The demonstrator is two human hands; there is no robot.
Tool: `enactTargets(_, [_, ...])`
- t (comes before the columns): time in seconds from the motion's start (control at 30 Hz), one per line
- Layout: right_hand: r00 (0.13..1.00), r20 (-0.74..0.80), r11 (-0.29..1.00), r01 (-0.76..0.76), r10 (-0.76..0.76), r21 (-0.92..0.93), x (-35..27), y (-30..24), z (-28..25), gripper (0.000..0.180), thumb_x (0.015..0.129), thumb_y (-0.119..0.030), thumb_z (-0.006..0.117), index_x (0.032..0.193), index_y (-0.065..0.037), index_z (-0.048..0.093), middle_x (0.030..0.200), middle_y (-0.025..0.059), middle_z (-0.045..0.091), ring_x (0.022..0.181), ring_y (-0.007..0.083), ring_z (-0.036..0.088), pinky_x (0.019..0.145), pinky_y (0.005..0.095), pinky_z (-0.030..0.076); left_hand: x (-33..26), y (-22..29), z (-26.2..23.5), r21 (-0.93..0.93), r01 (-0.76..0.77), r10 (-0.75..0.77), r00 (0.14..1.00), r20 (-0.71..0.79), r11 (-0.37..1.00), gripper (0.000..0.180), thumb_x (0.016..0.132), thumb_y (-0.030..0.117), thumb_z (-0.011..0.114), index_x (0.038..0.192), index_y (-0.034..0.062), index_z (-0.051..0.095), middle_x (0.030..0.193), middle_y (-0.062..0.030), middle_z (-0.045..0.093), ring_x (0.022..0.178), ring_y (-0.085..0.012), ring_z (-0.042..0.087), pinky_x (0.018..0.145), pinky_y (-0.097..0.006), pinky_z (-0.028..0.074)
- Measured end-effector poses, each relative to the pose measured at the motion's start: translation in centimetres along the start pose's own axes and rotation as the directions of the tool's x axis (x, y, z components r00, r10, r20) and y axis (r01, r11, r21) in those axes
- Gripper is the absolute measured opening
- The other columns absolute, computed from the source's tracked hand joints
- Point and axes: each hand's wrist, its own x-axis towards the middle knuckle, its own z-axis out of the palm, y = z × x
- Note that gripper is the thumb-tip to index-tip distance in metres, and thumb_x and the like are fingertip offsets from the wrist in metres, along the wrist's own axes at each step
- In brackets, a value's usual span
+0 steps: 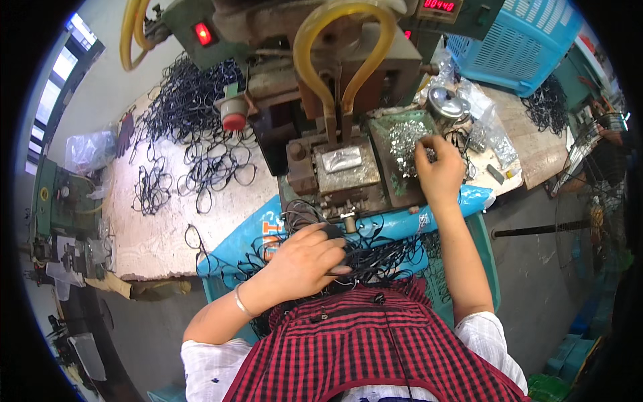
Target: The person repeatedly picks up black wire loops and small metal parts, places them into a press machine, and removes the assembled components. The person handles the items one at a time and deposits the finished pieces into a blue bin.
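My left hand is closed around a bundle of thin black cords, just in front of the press. More of the looped cords spread to its right over a blue plastic sheet and down toward my lap. My right hand is at the right edge of a heap of small shiny metal pieces, thumb and finger pinched together. Whatever lies between those fingertips is too small to make out. The metal pieces rest in a green tray beside the press bed, where a silvery block sits.
A green press with a yellow hose loop stands ahead. A red push button juts out on its left. Tangled black cords lie on the left tabletop. At the back right are a blue basket and a round metal container.
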Motion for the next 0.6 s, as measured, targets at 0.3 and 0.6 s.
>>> enactTargets(0.3, [0.892,0.216,0.698,-0.446,0.397,0.560,-1.8,0.7,-1.2,0.014,0.093,-0.006,0.071,0.106,-0.001,0.075,0.091,0.0039,0.075,0.083,0.0089,0.067,0.072,0.0241,0.050,-7.0,2.1,-7.6,-0.020,0.513,-0.394,0.683,0.615,0.858,0.034,0.101,0.034,0.062,0.093,0.0013,0.067,0.072,-0.0148,0.065,0.070,-0.0342,0.064,0.065,-0.045,0.048])
enactTargets(0.6, [0.982,0.163,0.762,-0.037,-0.091,0.647,1.2,-11.7,-2.5,0.020,0.090,-0.002,0.073,0.109,0.003,0.071,0.103,0.0056,0.074,0.097,0.0123,0.068,0.089,0.0263,0.052,2.5,0.3,-8.8,-0.696,-0.105,-0.512,0.601,-0.613,0.710,0.039,0.113,0.030,0.037,0.096,-0.0014,0.050,0.093,-0.0230,0.070,0.077,-0.0229,0.066,0.073,-0.031,0.053])
